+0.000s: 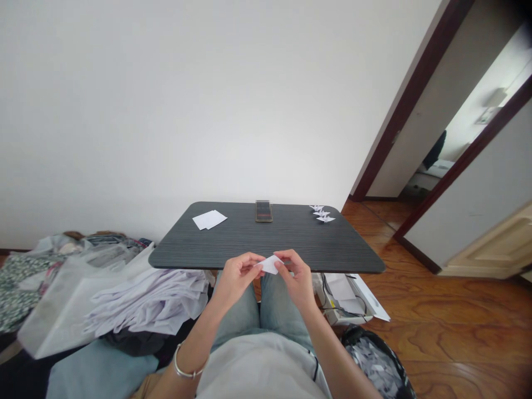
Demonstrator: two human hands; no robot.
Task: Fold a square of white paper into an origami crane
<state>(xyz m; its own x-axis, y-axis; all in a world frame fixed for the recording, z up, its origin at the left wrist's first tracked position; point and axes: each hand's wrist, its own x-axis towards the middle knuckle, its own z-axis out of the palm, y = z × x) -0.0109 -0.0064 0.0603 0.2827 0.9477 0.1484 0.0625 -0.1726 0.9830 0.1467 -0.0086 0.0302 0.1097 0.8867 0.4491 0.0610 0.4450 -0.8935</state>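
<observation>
**Left hand (236, 280) and right hand (297, 277) pinch a small white paper (269, 265) at the near edge of a dark wood-grain desk (291, 238)**

The paper sits between the two hands, just over the desk's near edge and above the person's light-blue jeans (249, 310). Each hand has it from one side, the fingers curled and pressed onto it, with the left hand at its left end and the right hand at its right end. The fingers hide part of the paper, so its full shape is hard to tell. A silver bangle (189, 363) circles the left wrist.

On the far half of the desk, a stack of white paper sheets (210, 219) lies to the left. A dark rectangular object (264, 211) stands at the far edge near the middle. Three small folded paper cranes (321, 214) sit in a line at the far right corner.

To the left of the person, folded white fabric (145, 302) lies on a white bag (62, 310), with patterned cloth (25, 288) beyond. To the right, a box of papers and cables (343, 296) sits beside a grey-and-black patterned bag (374, 360) on the wooden floor (436, 327).
</observation>
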